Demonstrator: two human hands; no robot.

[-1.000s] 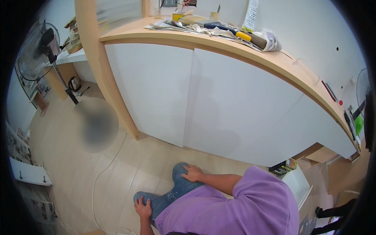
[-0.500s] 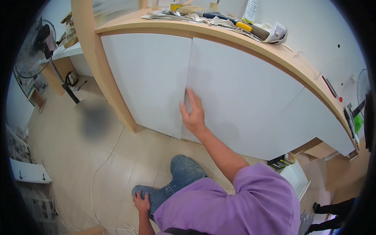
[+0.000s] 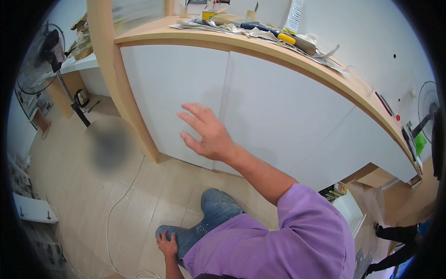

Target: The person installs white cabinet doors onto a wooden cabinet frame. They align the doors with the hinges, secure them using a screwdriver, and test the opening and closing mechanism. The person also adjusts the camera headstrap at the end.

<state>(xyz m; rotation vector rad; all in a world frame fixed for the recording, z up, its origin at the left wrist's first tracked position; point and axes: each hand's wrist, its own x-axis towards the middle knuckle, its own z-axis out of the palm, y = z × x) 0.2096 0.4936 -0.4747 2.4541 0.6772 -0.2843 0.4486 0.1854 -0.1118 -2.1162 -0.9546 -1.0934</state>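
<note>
My right hand (image 3: 206, 132) is raised in front of the white left cabinet door (image 3: 172, 88), its fingers spread and holding nothing. Whether the fingertips touch the panel, I cannot tell. Beside it, past a narrow vertical gap, is the wider white right door (image 3: 278, 107). My left hand (image 3: 167, 242) rests on my knee in worn blue jeans (image 3: 218, 207), fingers laid over the cloth and apart.
Along the wooden countertop (image 3: 144, 31) lie crumpled papers, a brush (image 3: 227, 18) and a tool with a yellow band (image 3: 286, 38). A standing fan (image 3: 51, 51) is at left. A white cord (image 3: 111, 209) crosses the floor. At lower right, a person's dark-clothed legs (image 3: 395, 232) show.
My right hand has moved left, from the gap between the doors to in front of the left door, its fingers spreading. The left hand stays on the knee.
</note>
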